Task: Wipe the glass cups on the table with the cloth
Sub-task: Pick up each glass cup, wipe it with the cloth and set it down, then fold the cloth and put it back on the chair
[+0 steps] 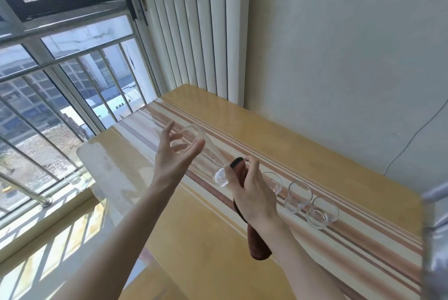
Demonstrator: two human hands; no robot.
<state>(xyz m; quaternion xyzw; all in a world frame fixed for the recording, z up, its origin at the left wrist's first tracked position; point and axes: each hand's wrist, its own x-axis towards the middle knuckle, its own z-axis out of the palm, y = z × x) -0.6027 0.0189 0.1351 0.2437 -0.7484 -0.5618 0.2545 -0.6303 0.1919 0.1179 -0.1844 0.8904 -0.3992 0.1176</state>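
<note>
A tall glass cup (206, 151) is held in the air above the table (303, 144), tilted far over so its long axis runs from lower right to upper left. Its open mouth points up and away toward the window (60, 69), and its thick base sits low, against the fingers of the right hand (252, 190).

That right hand is curled around the base end and also clamps a reddish-brown cloth (249, 222). The cloth's dark upper end pokes out above the knuckles, and the rest hangs below the wrist toward the tabletop.

The left hand (173, 154) is at the mouth end of the glass cup, fingers spread and loosely curved around the rim. Fingertips show through the glass, but whether they grip the rim or only steady it cannot be told.

Just to the right of the right hand, three short glass cups stand upright in a row on the striped runner (339, 234): the nearest cup (272, 182) partly hidden behind the hand, the middle cup (298, 196) beside it, the far cup (321, 212) last.
</note>
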